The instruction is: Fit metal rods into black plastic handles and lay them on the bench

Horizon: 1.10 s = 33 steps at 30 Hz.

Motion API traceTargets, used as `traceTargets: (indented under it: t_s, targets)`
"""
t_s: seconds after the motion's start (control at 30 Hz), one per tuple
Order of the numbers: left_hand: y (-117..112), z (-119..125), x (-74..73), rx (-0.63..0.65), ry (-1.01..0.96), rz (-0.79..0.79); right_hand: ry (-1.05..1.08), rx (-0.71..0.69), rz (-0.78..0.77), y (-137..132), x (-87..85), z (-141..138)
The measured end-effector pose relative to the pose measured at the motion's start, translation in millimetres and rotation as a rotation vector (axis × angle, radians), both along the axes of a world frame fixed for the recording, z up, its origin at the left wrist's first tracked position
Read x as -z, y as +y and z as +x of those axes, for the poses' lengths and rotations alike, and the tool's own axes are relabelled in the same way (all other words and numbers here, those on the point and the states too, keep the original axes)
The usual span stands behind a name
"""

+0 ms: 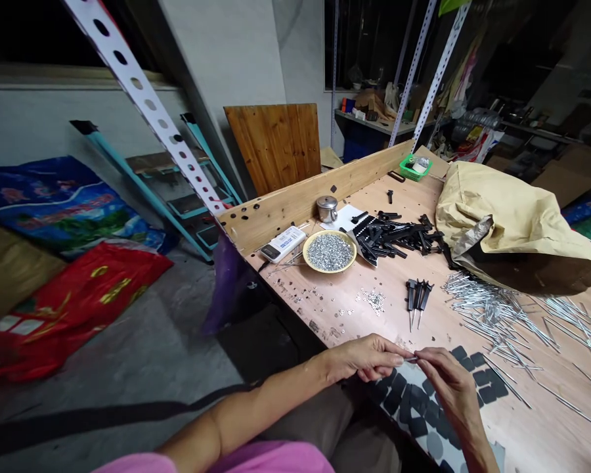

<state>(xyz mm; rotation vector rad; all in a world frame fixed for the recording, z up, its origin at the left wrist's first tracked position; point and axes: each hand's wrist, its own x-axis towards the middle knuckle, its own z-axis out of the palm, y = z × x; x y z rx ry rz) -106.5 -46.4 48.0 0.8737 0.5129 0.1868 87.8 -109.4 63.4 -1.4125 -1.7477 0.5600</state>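
Note:
Over the front edge of the table, my left hand point(367, 358) pinches a thin metal rod point(410, 359). The fingertips of my right hand point(448, 381) are closed at the rod's other end; any small part between them is too small to make out. Below my hands lies a sheet with dark rounded patches point(426, 404). Just beyond, three black plastic pieces with metal shafts point(417, 297) lie side by side. Small washers point(374, 301) are scattered to their left. Many loose metal rods point(497, 315) spread over the table to the right.
A yellow bowl point(353, 256) full of small metal parts stands near the left edge, beside a white device point(285, 243) and a lidded metal cup point(327, 209). Black plastic parts point(398, 233) are heaped behind. A large paper sack point(502, 210) lies at right; a green basket point(415, 175) stands farther back.

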Motion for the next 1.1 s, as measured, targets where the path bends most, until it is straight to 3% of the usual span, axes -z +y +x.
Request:
traceTargets:
  t_s: [0.1,0.23,0.37,0.53,0.67,0.73,0.93,1.1]
  targets:
    - [-1.8,0.8,0.0,-0.009,0.015,0.113,-0.070,-0.044,-0.020,-1.2,-8.2,1.3]
    - [-1.7,0.6,0.0,-0.077,0.048,0.430,-0.202,-0.103,0.075,-5.8,-12.5,1.0]
    - [-3.6,2.0,1.6,0.006,0.063,0.493,-0.321,-0.116,0.232,-9.6,-11.9,-0.7]
    - [-11.6,7.5,3.3,-0.214,0.121,0.794,-0.390,-0.072,0.249,-10.0,-14.0,-3.8]
    - [-11.2,7.0,6.5,-0.075,0.069,0.589,-0.418,-0.101,0.365,-12.1,-15.0,-6.3]
    - [-9.1,6.0,7.5,-0.064,0.060,0.549,-0.410,-0.116,0.388,-13.2,-13.6,-6.8]
    - [-6.1,5.8,4.9,-0.048,0.064,0.655,-0.364,-0.152,0.339,-15.4,-0.7,-4.0]
    - [-7.7,8.1,3.2,-0.115,0.183,0.935,-0.378,-0.050,0.264,-19.2,8.5,-2.9]
